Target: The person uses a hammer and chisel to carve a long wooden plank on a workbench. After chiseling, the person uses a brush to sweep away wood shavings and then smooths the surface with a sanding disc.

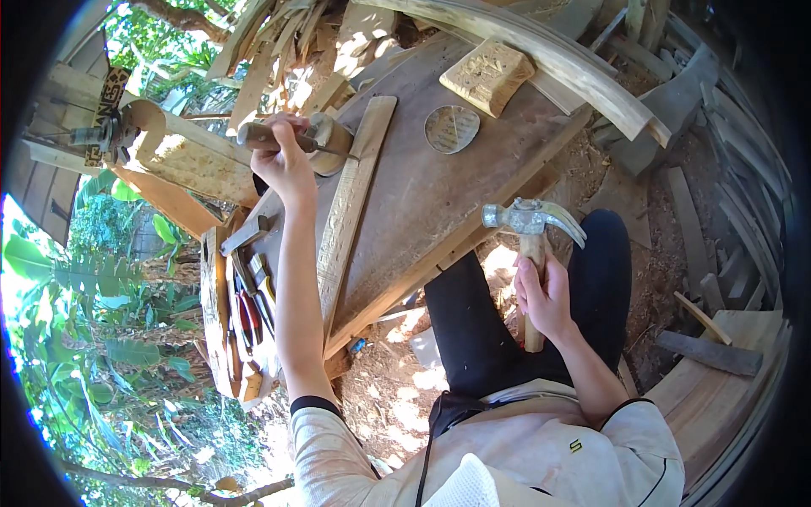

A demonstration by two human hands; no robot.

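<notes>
Outdoor workspace: foliage (106, 279) beyond the left side, stacked timber offcuts along the right, chip-strewn ground (397, 380) below. Brown wooden counter (422, 203), set at a slant.

Item: wooden strip (359, 203), pale, long and flat, lying along the counter's left edge and reaching toward its near-left corner. Judged stiff, fairly light and not fragile; bare sawn faces should give good friction. Best held by its long edges, clear of the tool tip.

Item: thin-shafted hand tool (253, 135), brown handle, in the left grip (285, 165), which is closed around it. Shaft points right, its tip over the strip; whether it touches cannot be told, nor whether the end is a blade or a point. Probably light and rigid, the slim shaft being its weakest part; hold by the handle.

Item: claw hammer (525, 221), metal head, pale wooden handle, in the right grip (545, 296), wrapped about the handle below the head, off the counter's near edge. Likely head-heavy and sturdy; a lower hold gives more swing, a higher one more control.

Also on the counter: round wooden piece (331, 139), beside the strip; oval dish (452, 129) and carved block (487, 74), toward the far-right edge. Beyond the left edge: red-handled pliers (251, 317).
</notes>
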